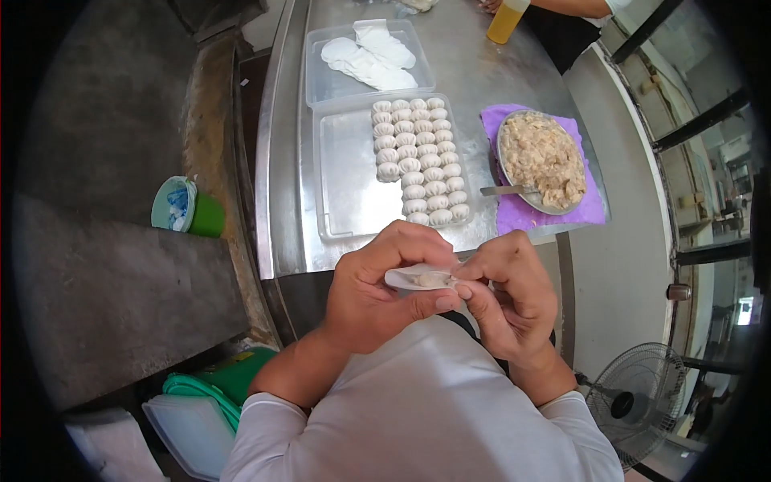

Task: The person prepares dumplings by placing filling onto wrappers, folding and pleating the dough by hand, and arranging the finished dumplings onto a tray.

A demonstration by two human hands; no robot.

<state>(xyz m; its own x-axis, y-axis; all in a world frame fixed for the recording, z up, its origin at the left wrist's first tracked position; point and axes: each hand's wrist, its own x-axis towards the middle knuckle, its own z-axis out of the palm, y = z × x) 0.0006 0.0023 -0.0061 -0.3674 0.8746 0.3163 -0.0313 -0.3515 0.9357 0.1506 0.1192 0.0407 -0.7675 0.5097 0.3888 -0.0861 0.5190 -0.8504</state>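
Held in front of my chest is a dumpling [419,278], a white wrapper folded around pale filling, its left end still gaping. My left hand [385,281] cradles it, thumb below and fingers behind. At its right end, the thumb and fingertips of my right hand [510,293] pinch the wrapper's edge. Beyond my hands, a clear plastic tray [345,177] holds rows of pleated dumplings [426,153] on its right side. A bowl of minced filling [542,157] with a metal spatula [507,190] in it stands to the right.
Stacked white wrappers [373,60] lie in a clear container [321,80] behind the tray. A purple cloth [514,215] lies under the bowl. Far back are a yellow bottle [506,22] and another person's arm [574,6]. A green bin [207,215] is left, a fan [638,394] lower right.
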